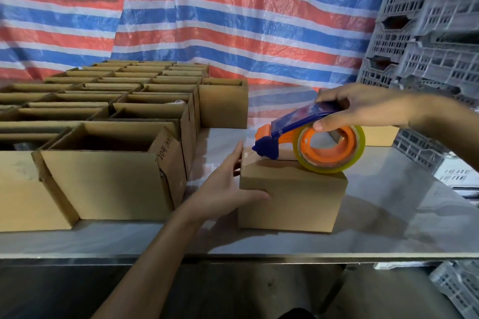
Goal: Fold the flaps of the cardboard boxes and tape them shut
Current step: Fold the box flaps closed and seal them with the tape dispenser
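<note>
The small closed brown cardboard box [293, 199] sits on the grey metal table [388, 228] at four o'clock, the left hand [228, 184] flat against its nine o'clock side with straight fingers, the right hand [363, 109] curled round the blue-and-orange tape dispenser [298, 122] on its top, rows of open brown cardboard boxes [108, 176] at nine o'clock.

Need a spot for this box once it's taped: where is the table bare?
Bare table lies right of the closed box, up to the grey crates, and in a strip along the near edge. The left side is crowded with open boxes.
</note>
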